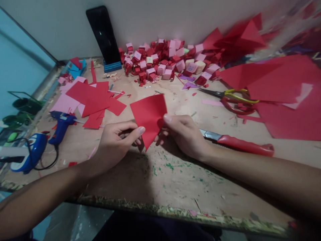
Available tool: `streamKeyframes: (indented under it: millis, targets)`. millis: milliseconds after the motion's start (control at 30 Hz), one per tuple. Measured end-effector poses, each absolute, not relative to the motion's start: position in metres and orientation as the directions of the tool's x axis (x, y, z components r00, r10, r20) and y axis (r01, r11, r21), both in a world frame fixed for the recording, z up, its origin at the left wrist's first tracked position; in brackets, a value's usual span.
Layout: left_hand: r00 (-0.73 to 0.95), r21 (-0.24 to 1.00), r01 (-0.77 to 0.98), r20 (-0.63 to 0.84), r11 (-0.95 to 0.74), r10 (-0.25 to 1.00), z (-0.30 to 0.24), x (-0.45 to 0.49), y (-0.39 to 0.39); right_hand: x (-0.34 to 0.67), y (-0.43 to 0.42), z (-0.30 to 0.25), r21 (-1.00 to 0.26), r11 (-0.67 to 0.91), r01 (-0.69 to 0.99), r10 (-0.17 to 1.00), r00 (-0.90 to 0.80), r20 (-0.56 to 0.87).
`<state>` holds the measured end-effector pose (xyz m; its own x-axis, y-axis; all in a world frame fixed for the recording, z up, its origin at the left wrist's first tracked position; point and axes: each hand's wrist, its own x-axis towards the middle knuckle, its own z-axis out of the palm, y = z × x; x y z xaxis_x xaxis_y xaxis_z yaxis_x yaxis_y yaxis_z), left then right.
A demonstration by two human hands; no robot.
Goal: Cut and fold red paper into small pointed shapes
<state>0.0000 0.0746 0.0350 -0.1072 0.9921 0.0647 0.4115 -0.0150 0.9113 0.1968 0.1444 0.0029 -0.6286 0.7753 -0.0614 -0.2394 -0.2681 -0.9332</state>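
A piece of red paper (149, 115) is held up over the middle of the worktable, its lower corner pointing toward me. My left hand (120, 139) pinches its lower left edge between thumb and fingers. On the opposite edge, my right hand (184, 134) grips the paper with the thumb on top and fingertips partly showing beneath. Behind my right wrist lies a knife with a red handle (245, 145), its blade partly hidden by the hand. Several cut red paper pieces (92, 97) lie beyond my left hand.
Small pink and red paper boxes (160, 60) are heaped by the wall, beside a black phone (104, 35) on a blue stand. Scissors (230, 95) and large red sheets (291, 117) lie at right. A blue glue gun (62, 125) rests at left. The table's front edge (150, 207) is rough.
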Motion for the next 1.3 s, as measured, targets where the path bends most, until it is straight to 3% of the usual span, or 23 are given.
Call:
streamKeyframes:
  millis: [233,567,767,1300]
  targets:
    - [-0.161,0.909,0.417,0.084,-0.009,0.983,0.037,0.004,0.074,0.2,0.144,0.015,-1.0,-0.028,-0.011,0.675,-0.737,-0.011]
    - [-0.174,0.916,0.398,0.121,-0.043,0.977,0.033,0.006,0.072,0.199,0.143,0.009,-0.995,-0.032,0.096,0.664,-0.742,-0.093]
    - [-0.24,0.893,0.45,0.105,0.015,0.965,0.037,0.006,0.072,0.198,0.144,0.015,-0.993,-0.069,0.101,0.596,-0.793,-0.122]
    - [-0.236,0.909,0.416,0.107,0.001,0.966,0.035,0.002,0.072,0.197,0.145,0.012,-0.992,-0.054,0.113,0.627,-0.769,-0.122]
